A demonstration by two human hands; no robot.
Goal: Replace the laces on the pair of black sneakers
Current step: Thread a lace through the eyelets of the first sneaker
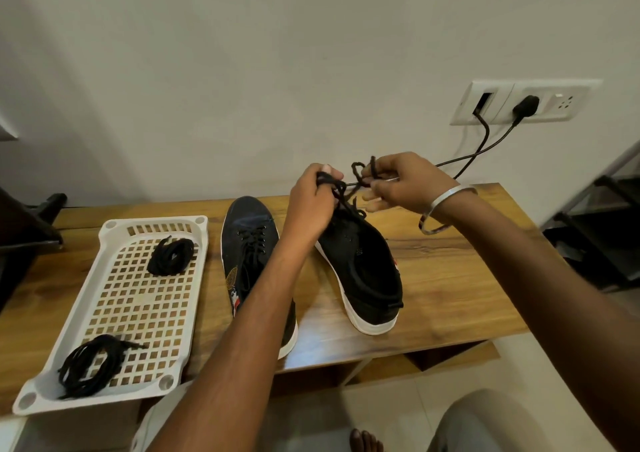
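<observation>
Sneakers on wooden table (450,271): left sneaker (254,244) laced, mid-table; right sneaker (363,271) beside it, toe toward back edge. White tray (104,313) at table's left end holds two black lace bundles, far (171,256) and near (93,365). Left hand (311,202) and right hand (401,185) each pinch the lace (341,188) above right sneaker's toe. Steel bangle (446,209) on right wrist.
</observation>
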